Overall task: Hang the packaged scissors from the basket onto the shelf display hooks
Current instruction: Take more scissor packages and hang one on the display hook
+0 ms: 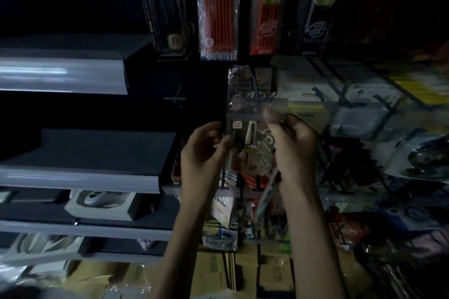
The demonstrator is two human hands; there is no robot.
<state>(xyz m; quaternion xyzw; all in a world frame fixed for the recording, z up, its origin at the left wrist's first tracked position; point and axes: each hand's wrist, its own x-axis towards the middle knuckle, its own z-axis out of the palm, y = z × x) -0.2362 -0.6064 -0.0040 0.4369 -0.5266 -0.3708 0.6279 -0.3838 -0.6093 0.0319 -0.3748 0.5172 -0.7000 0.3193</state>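
Note:
A clear plastic package of scissors (251, 138) is held up in front of the display rack, its top edge near a transparent hook rail (257, 102). My left hand (206, 150) grips the package's left edge with curled fingers. My right hand (292, 143) pinches its upper right part just below the rail. The scene is dim and blurred, so the hook itself and the package's hanging hole are hard to make out. No basket is in view.
Packs of pencils (217, 9) hang above. Grey shelves (80, 177) run along the left with white boxed items (102, 204). More hanging packages (364, 109) crowd the right. Cardboard boxes (243, 272) sit on the floor below.

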